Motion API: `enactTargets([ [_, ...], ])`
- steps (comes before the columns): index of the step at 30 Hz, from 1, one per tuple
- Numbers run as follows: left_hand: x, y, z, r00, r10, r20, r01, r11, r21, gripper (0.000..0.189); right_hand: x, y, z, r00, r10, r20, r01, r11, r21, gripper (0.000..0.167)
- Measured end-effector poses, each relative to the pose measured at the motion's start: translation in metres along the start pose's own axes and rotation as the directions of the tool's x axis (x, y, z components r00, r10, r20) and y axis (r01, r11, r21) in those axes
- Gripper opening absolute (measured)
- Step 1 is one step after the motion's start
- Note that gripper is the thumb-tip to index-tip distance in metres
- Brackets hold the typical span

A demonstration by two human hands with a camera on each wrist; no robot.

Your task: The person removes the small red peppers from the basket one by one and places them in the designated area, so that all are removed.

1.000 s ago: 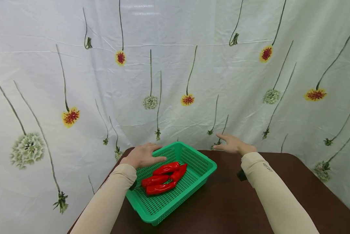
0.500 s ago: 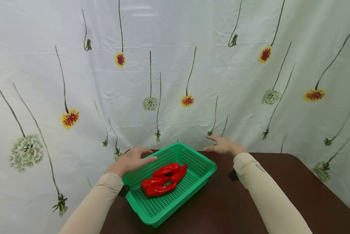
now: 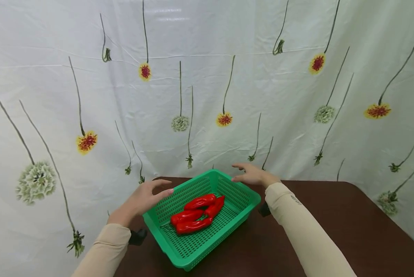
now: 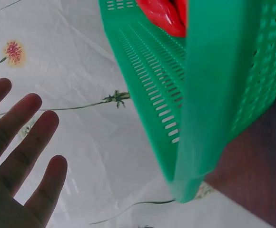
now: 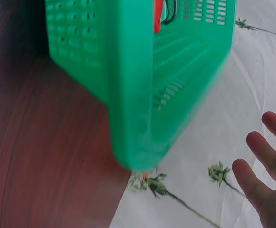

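Observation:
A green plastic basket (image 3: 172, 252) with slotted walls stands at an angle on the table, holding several glossy red peppers (image 3: 193, 226). My left hand (image 3: 141, 200) is at its left side, fingers apart and thumb pointing toward the rim. On the other side my right hand (image 3: 253, 175) hovers by the far right corner with its fingers extended. Neither hand grips anything. In the left wrist view, spread fingers (image 4: 26, 147) show beside the basket wall (image 4: 204, 95). The right wrist view has fingertips (image 5: 259, 142) apart from the basket's end (image 5: 128, 95).
The dark brown table (image 3: 324, 223) extends to the right of the basket, its far edge close against a white curtain (image 3: 207, 88) printed with flowers. A dark wrist device (image 3: 137, 236) sits under the left wrist.
My left hand has moved left and down, away from over the basket to its left side. My right hand has moved left, closer to the basket's right corner. The peppers stay in place.

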State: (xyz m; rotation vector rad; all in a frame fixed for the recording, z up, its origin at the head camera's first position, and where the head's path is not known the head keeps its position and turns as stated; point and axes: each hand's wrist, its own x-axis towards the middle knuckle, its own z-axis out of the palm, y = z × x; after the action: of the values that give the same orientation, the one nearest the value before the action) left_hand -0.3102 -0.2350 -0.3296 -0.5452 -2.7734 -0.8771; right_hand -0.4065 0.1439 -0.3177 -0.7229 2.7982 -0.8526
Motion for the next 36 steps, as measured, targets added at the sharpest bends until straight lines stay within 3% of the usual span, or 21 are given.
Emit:
enactTargets([
  [9,-0.026,-0.007,0.007,0.999,-0.023,-0.039,0.018,0.993,-0.119,0.054,0.012,-0.010,0.010,0.999,0.002,0.042,-0.004,1.000,0.030,0.065],
  [17,-0.046,-0.004,0.010,0.994,0.015,-0.112,-0.028,0.992,-0.119,0.049,0.019,-0.019,0.011,0.994,-0.013,0.108,0.005,0.997,0.074,0.062],
  [23,-0.060,-0.011,0.019,0.977,0.082,-0.194,-0.098,0.992,-0.075,0.046,0.023,-0.024,0.012,0.991,-0.006,0.132,-0.007,0.995,0.097,0.060],
  [29,-0.067,-0.021,0.030,0.969,0.082,-0.232,-0.102,0.992,-0.073,0.047,0.023,-0.024,0.016,0.989,0.012,0.146,-0.027,0.995,0.095,0.058],
  [36,-0.076,-0.029,0.043,0.948,0.087,-0.305,-0.124,0.987,-0.103,0.046,0.023,-0.024,0.018,0.988,0.037,0.150,-0.055,0.992,0.117,0.060],
])
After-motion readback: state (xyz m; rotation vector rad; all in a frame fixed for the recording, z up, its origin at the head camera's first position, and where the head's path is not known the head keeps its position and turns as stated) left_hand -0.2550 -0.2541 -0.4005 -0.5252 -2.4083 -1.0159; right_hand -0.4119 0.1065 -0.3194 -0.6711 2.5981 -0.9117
